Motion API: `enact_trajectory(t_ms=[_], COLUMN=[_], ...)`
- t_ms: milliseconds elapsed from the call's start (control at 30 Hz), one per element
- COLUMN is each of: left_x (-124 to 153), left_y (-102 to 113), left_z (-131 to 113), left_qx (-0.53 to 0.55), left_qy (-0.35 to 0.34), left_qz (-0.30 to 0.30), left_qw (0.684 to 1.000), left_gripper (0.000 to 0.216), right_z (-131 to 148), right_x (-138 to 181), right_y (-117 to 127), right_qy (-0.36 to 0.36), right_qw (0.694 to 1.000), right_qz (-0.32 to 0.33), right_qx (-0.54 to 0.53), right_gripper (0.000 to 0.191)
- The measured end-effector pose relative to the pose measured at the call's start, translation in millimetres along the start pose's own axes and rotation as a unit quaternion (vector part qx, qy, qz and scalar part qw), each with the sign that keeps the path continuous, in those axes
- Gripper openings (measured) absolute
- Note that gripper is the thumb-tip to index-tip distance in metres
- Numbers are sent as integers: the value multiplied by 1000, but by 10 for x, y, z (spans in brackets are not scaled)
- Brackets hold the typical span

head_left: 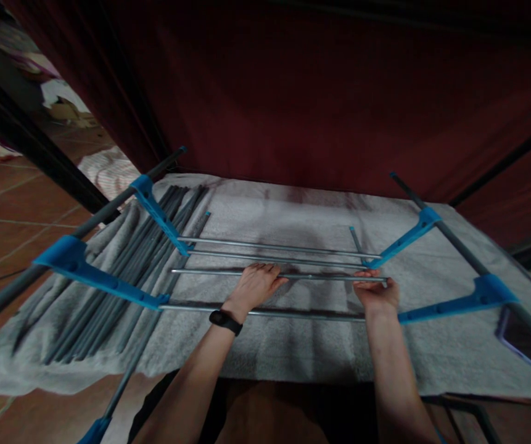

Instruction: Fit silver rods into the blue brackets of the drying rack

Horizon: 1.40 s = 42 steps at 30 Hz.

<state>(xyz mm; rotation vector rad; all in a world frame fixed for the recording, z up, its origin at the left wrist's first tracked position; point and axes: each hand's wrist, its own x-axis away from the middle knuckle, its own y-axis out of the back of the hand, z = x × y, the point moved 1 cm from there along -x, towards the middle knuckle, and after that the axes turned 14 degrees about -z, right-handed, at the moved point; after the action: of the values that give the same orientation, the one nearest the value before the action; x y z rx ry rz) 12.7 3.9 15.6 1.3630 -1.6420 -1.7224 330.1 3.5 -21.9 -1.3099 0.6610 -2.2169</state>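
A loose grey metal rod [321,277] lies crosswise between blue plastic connector brackets of a half-built rack. My left hand [255,285], with a black band on the wrist, rests over the rod near its middle, fingers curled on it. My right hand [376,288] grips the rod close to its right end, beside the far right blue bracket [404,239]. Two more rods [274,249] sit fitted between the far brackets, and another rod [293,314] spans the near brackets under my wrists.
A pile of several spare grey rods [126,271] lies on the left of the pale towel [293,364]. Long grey side poles [10,296] carry the blue brackets [94,274]. A phone [522,338] lies at the right. Dark red fabric [321,86] hangs behind; tiled floor at left.
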Motion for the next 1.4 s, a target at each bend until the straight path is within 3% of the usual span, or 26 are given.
enact_trajectory(t_ms=[267,667,900,1167,1400], left_x=[-6,-16,-36,-28,-13], left_y=[6,71,60,50,64], left_z=[41,31,83,141,175], left_qx=[-17,-71,-58,-62,-63], left_qy=[-3,-7,-15,-29,-46], left_qz=[-32,-11,-73,-119,-120], left_qw=[999,997,995,991,990], left_gripper=[35,41,36,33,34], right_z=[-61,-145,-142,-140,-164], right_x=[58,119,168,245,254], right_y=[-35,-132,-185,-224,-164], right_qy=[-27,52,6,-19,-2], right_qw=[999,996,1000,999,1000], right_qz=[-8,75,-24,-28,-18], right_qx=[-18,-5,3,-11,7], right_gripper=[29,31,39,35,36])
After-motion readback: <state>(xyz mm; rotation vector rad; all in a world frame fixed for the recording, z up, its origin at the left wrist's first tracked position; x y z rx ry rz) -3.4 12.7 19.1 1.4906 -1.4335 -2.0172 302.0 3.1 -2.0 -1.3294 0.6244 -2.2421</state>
